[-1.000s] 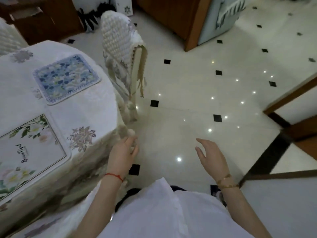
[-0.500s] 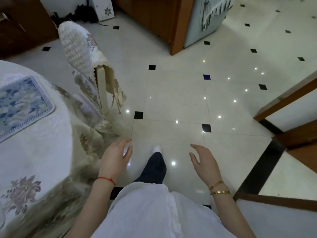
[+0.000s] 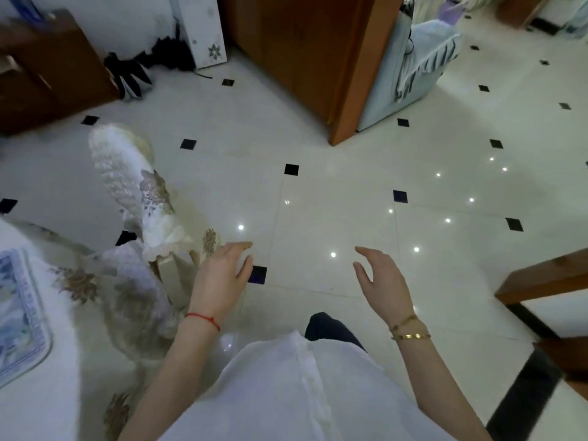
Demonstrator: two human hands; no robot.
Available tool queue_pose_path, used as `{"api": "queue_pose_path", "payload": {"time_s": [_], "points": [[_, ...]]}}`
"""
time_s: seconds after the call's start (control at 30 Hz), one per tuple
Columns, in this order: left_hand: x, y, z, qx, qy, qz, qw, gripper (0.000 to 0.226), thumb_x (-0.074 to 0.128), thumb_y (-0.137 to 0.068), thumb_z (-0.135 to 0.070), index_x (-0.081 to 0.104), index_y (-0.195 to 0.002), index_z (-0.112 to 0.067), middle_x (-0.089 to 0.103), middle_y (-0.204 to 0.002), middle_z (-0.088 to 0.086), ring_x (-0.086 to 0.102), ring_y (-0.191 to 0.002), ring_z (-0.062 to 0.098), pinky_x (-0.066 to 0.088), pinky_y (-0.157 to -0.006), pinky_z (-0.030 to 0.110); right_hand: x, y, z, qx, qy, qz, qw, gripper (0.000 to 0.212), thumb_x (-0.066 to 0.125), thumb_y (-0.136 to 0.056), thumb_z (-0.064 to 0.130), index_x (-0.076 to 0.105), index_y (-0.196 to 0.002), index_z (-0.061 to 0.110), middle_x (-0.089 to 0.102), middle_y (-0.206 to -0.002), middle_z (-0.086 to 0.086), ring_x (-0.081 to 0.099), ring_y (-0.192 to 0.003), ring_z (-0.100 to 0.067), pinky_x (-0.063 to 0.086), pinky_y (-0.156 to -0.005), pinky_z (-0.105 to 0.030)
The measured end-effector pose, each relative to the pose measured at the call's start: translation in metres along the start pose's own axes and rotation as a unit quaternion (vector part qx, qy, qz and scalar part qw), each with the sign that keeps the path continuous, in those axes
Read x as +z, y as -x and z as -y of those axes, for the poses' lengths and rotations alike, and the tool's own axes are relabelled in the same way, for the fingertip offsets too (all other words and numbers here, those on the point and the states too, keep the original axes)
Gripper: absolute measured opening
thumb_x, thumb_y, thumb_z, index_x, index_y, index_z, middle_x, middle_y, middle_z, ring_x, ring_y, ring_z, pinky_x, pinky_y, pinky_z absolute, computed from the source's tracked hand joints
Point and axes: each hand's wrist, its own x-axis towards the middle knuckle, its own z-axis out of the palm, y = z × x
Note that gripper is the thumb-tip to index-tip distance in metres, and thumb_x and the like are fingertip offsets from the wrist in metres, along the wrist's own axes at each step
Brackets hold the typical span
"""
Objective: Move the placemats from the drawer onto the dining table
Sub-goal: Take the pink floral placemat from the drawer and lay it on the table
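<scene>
A blue floral placemat (image 3: 19, 316) lies on the dining table (image 3: 41, 402) at the left edge, partly cut off by the frame. My left hand (image 3: 222, 278) hovers in front of me with relaxed fingers and holds nothing. My right hand (image 3: 380, 278) hangs beside it, fingers loosely spread, also empty. Both hands are over the floor, away from the table. No drawer can be made out.
A chair with a white quilted cover (image 3: 133, 192) stands against the table, just left of my left hand. A wooden cabinet corner (image 3: 318, 65) rises ahead, dark wooden furniture (image 3: 47, 74) at far left, a wooden frame (image 3: 547, 278) at right. White tiled floor (image 3: 334, 202) between.
The view has swung away from the table, which has slid to the left edge with only one placemat left in sight. Both hands stay empty in front of me.
</scene>
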Motion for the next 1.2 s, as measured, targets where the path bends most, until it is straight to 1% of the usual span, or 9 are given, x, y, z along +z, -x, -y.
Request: {"api": "queue_pose_path", "payload": {"time_s": [0.1, 0.2, 0.33, 0.4, 0.57, 0.7, 0.87, 0.97, 1.2], "points": [[-0.002, -0.056, 0.015, -0.032, 0.004, -0.014, 0.999, 0.031, 0.054, -0.095, -0.024, 0.060, -0.124, -0.015, 0.064, -0.117, 0.003, 0.062, -0.099, 0.020, 0.050, -0.085, 0.030, 0.019, -0.067, 0.000, -0.010, 0.002, 0.034, 0.999, 0.034, 0.051, -0.096, 0.024, 0.055, -0.129, 0.014, 0.060, -0.125, -0.003, 0.053, -0.117, -0.020, 0.037, -0.097, -0.024], [0.002, -0.116, 0.039, -0.061, 0.009, -0.029, 0.998, 0.032, 0.052, -0.095, -0.024, 0.060, -0.124, -0.014, 0.065, -0.114, 0.004, 0.062, -0.096, 0.020, 0.053, -0.083, 0.032, 0.040, -0.151, 0.004, -0.035, 0.004, 0.057, 0.998, 0.035, 0.052, -0.096, 0.024, 0.055, -0.129, 0.014, 0.060, -0.126, -0.004, 0.053, -0.117, -0.021, 0.038, -0.098, -0.025], [-0.004, -0.215, 0.065, -0.098, 0.004, -0.067, 0.993, 0.029, 0.055, -0.094, -0.020, 0.062, -0.121, -0.013, 0.065, -0.116, 0.005, 0.062, -0.104, 0.022, 0.047, -0.087, 0.028, 0.056, -0.288, 0.029, -0.075, 0.011, 0.068, 0.995, 0.034, 0.052, -0.096, 0.024, 0.056, -0.128, 0.014, 0.060, -0.126, -0.002, 0.052, -0.118, -0.020, 0.037, -0.097, -0.025], [-0.019, -0.266, 0.074, -0.124, 0.007, -0.089, 0.988, 0.029, 0.055, -0.094, -0.020, 0.062, -0.121, -0.013, 0.066, -0.116, 0.005, 0.062, -0.105, 0.023, 0.049, -0.090, 0.031, 0.060, -0.362, 0.053, -0.115, 0.018, 0.079, 0.990, 0.033, 0.052, -0.096, 0.023, 0.056, -0.127, 0.013, 0.061, -0.125, -0.004, 0.053, -0.116, -0.022, 0.039, -0.097, -0.026], [-0.072, -0.369, 0.108, -0.199, 0.005, -0.169, 0.965, 0.030, 0.052, -0.096, -0.023, 0.061, -0.123, -0.013, 0.064, -0.120, 0.006, 0.060, -0.109, 0.022, 0.048, -0.094, 0.034, 0.075, -0.529, 0.143, -0.228, 0.022, 0.096, 0.969, 0.032, 0.053, -0.095, 0.023, 0.058, -0.125, 0.011, 0.062, -0.122, -0.006, 0.054, -0.115, -0.023, 0.043, -0.097, -0.032], [-0.094, -0.420, 0.152, -0.263, -0.005, -0.194, 0.945, 0.031, 0.052, -0.096, -0.023, 0.060, -0.124, -0.012, 0.064, -0.119, 0.006, 0.061, -0.108, 0.023, 0.046, -0.093, 0.031, 0.111, -0.615, 0.211, -0.294, 0.025, 0.127, 0.947, 0.032, 0.051, -0.097, 0.024, 0.057, -0.126, 0.013, 0.061, -0.124, -0.003, 0.053, -0.117, -0.018, 0.033, -0.099, -0.020], [-0.104, -0.477, 0.226, -0.320, 0.003, -0.202, 0.925, 0.029, 0.054, -0.095, -0.023, 0.062, -0.121, -0.012, 0.066, -0.116, 0.005, 0.062, -0.106, 0.023, 0.048, -0.093, 0.033, 0.179, -0.692, 0.265, -0.312, 0.013, 0.180, 0.933, 0.033, 0.052, -0.096, 0.023, 0.057, -0.126, 0.011, 0.062, -0.123, -0.005, 0.055, -0.115, -0.021, 0.035, -0.099, -0.022], [-0.130, -0.519, 0.275, -0.349, 0.011, -0.212, 0.913, 0.027, 0.056, -0.093, -0.021, 0.064, -0.118, -0.014, 0.067, -0.108, 0.005, 0.064, -0.097, 0.024, 0.051, -0.086, 0.034, 0.217, -0.744, 0.311, -0.315, 0.011, 0.202, 0.927, 0.033, 0.053, -0.096, 0.023, 0.057, -0.126, 0.012, 0.062, -0.123, -0.004, 0.055, -0.115, -0.020, 0.035, -0.098, -0.021], [-0.244, -0.638, 0.407, -0.359, -0.042, -0.258, 0.896, 0.025, 0.059, -0.091, -0.017, 0.066, -0.115, -0.013, 0.068, -0.112, 0.005, 0.064, -0.102, 0.026, 0.049, -0.086, 0.032, 0.284, -0.885, 0.490, -0.354, -0.018, 0.178, 0.918, 0.034, 0.052, -0.096, 0.023, 0.056, -0.128, 0.012, 0.061, -0.124, -0.004, 0.053, -0.116, -0.019, 0.035, -0.097, -0.021]]}}
